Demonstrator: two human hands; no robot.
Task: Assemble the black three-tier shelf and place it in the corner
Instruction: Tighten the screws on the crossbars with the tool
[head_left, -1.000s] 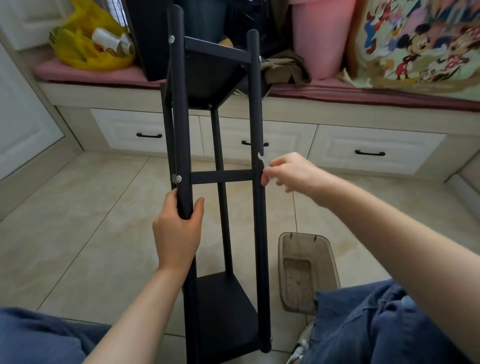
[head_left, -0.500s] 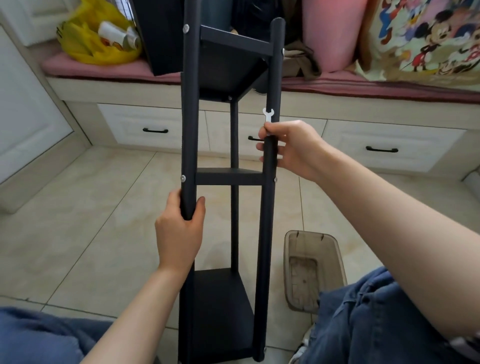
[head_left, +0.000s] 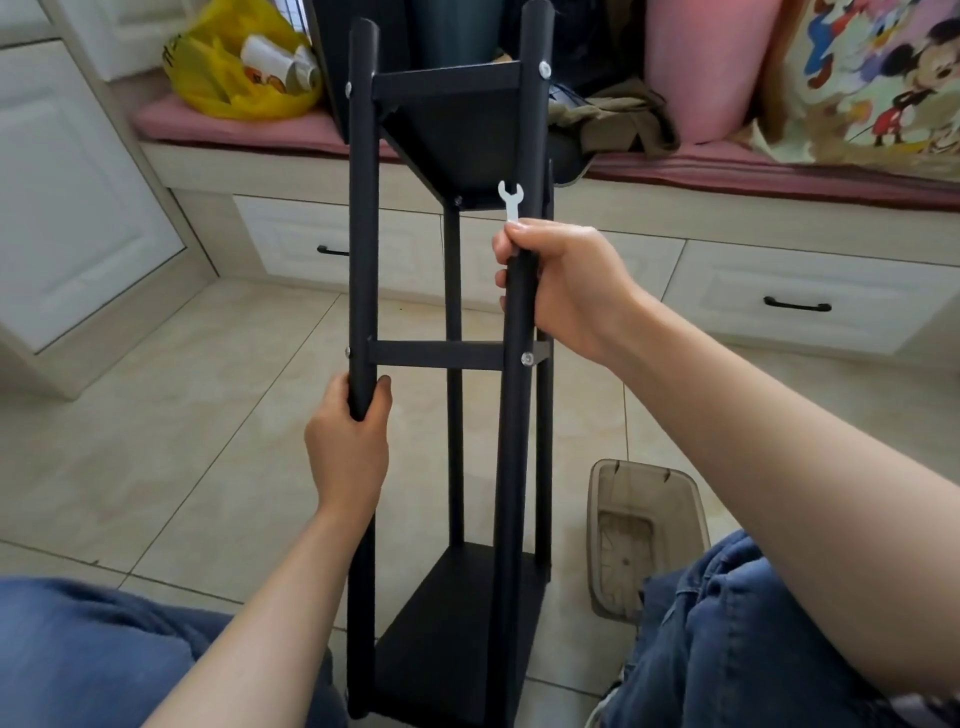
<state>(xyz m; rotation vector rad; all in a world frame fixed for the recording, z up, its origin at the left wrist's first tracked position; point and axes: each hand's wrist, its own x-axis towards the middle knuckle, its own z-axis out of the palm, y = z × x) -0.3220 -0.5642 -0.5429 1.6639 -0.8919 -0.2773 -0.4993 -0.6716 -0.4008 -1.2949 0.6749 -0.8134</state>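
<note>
The black three-tier shelf stands tilted between my knees, its top toward the window bench. My left hand grips the near left post just below the middle crossbar. My right hand grips the near right post above that crossbar. It also holds a small white wrench, whose jaw sticks up from the fist. Silver bolts show at the crossbar joints. A bottom board and a top board are in place.
A translucent brown plastic bin lies on the tiled floor by my right knee. A window bench with white drawers runs across the back, carrying a yellow bag, a pink roll and a cartoon cushion.
My right hand moved from the middle crossbar joint up onto the right post and gripped it, wrench still in the fist. The shelf turned so its front faces me more squarely.
</note>
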